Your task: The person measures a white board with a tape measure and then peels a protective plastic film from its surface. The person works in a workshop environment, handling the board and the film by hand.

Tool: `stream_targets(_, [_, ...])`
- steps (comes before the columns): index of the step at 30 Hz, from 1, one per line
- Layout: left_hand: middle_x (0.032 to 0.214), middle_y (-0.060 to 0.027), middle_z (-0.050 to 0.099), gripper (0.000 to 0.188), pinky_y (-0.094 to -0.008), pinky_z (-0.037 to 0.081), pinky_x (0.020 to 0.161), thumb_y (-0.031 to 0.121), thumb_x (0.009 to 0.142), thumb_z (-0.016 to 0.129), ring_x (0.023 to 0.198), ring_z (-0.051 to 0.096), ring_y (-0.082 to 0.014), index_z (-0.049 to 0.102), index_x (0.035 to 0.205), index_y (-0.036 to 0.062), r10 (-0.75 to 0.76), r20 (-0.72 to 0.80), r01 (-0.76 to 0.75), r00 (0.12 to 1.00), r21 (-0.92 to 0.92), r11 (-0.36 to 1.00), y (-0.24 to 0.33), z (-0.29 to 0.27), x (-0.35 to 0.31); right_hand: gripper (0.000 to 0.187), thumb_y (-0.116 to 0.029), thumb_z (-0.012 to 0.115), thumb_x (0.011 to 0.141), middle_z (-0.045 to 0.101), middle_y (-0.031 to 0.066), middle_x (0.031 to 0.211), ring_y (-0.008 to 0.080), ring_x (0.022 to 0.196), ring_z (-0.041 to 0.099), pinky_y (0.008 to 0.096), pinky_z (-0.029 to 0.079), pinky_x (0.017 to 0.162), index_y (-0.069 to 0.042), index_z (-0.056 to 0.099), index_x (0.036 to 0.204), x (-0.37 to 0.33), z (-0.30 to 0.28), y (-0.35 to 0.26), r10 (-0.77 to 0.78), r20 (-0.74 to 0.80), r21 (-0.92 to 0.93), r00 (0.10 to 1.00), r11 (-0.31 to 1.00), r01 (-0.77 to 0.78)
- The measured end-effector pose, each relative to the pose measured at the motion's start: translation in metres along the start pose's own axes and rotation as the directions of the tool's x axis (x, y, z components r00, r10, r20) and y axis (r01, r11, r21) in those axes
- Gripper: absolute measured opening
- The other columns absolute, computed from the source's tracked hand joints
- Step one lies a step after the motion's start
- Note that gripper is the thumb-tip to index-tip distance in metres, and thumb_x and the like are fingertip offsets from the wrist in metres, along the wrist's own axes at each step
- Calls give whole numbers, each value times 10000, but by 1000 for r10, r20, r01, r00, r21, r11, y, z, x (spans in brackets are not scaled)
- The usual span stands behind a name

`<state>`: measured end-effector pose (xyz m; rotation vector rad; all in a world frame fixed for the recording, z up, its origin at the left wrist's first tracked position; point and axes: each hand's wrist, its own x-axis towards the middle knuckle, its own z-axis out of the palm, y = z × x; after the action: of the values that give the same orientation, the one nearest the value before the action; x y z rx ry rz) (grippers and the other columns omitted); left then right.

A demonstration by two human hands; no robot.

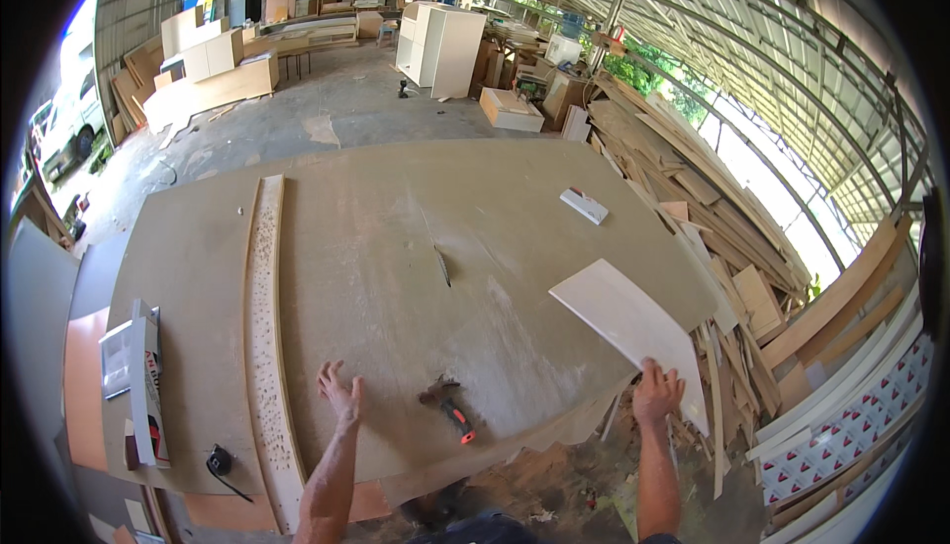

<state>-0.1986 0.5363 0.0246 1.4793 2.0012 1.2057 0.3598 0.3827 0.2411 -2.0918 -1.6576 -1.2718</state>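
Note:
My right hand (657,393) is closed on the near edge of a white panel (623,312), which lies across the right side of a large brown board-topped table (396,208) and sticks out past its edge. My left hand (340,391) hovers over the table with its fingers spread and nothing in them. Between the hands lies a hammer (453,412) with a black and red handle. Just left of my left hand runs a long, pale wooden strip (265,297) with many dark specks along its face.
Left on the table are a long box (148,386) and a black tape measure (219,460). A small white box (584,205) rests far right; a dark thin piece (441,265) lies mid-table. Stacked planks (712,188) crowd the right side. A white cabinet (442,49) stands beyond.

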Motion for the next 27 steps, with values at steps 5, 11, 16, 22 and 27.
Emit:
stream_targets(5, [1298, -178, 563, 473, -496, 351, 1114, 50, 774, 692, 1286, 503, -362, 607, 1239, 56, 81, -10, -82, 997, -193, 978, 70, -8, -89, 422, -62, 662, 837, 618, 75, 1285, 327, 1139, 571, 455, 486, 884, -120, 677, 1255, -66, 14, -85, 98, 367, 164, 925, 972, -169])
stream_targets(11, [1044, -112, 713, 315, -352, 530, 888, 96, 867, 676, 971, 679, -218, 681, 1171, 10, -26, 587, 373, 809, -479, 795, 140, 24, -182, 588, -192, 793, 765, 548, 108, 1321, 285, 1272, 488, 475, 470, 983, -26, 605, 1297, -85, 86, -149, -189, 650, 407, 736, 905, -127])
stream_targets(16, [1099, -128, 718, 505, -323, 543, 883, 131, 892, 661, 969, 693, -211, 577, 1355, -50, -43, 814, 447, 580, -274, 852, 190, 114, -258, 750, -360, 824, 731, 525, 101, 1346, 271, 1295, 456, 487, 412, 1033, -13, 583, 1350, -47, 108, -157, -421, 519, 647, 744, 762, -20])
stream_targets(22, [1219, -222, 639, 747, -411, 504, 1007, 189, 840, 695, 1159, 627, -343, 433, 1483, -86, -286, 764, 453, 578, -8, 892, 259, 179, -303, 725, -439, 779, 793, 517, 122, 1374, 273, 1299, 453, 492, 383, 1057, -12, 598, 1351, -66, 150, -146, -528, 401, 797, 749, 604, 0])
stream_targets(27, [1363, -279, 467, 792, -441, 449, 1077, 227, 791, 738, 1261, 520, -430, 449, 1473, -52, -464, 629, 475, 624, 166, 864, 285, 189, -318, 724, -476, 746, 830, 494, 147, 1443, 302, 1344, 427, 514, 348, 1090, -7, 597, 1361, -67, 141, -111, -549, 395, 838, 737, 544, -44])
